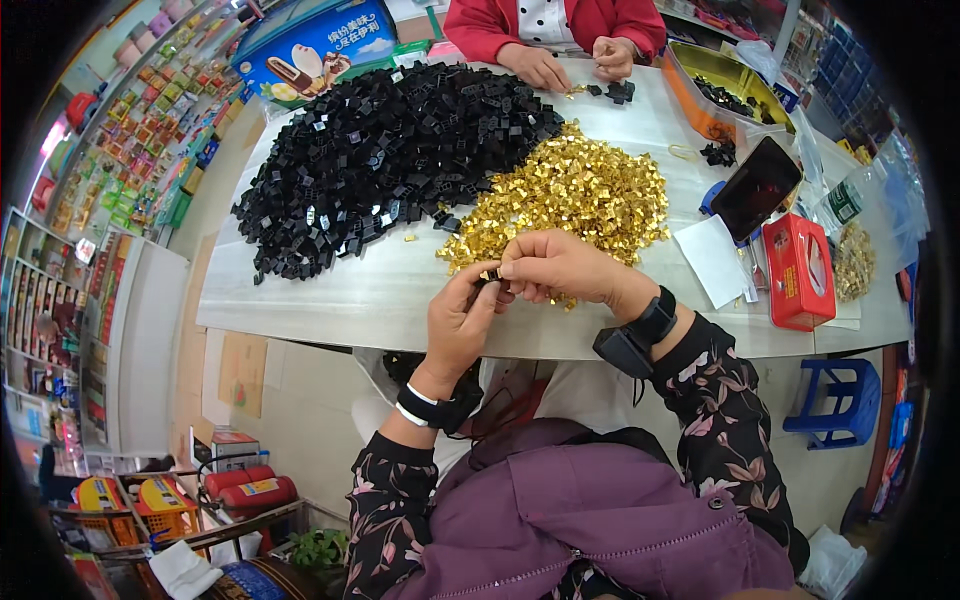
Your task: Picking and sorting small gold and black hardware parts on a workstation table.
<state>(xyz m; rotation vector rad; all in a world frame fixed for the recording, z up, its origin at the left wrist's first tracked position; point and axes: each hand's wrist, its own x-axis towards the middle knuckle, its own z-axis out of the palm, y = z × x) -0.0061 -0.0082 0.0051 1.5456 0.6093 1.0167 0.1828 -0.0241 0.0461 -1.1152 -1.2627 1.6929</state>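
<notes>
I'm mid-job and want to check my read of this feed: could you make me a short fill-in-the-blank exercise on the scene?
1. The left hand, beside the right hand, pinches a small dark piece nearest the ____ pile.
2. The larger pile is ____.
3. The stool is ____.
4. The co-worker's sleeves are ____.

Missing words: gold; black; blue; red.

We are in a shop: colourful packets (122, 203) fill long rows, and a blue freezer (290, 35) shows ice-cream pictures (291, 77).
</notes>
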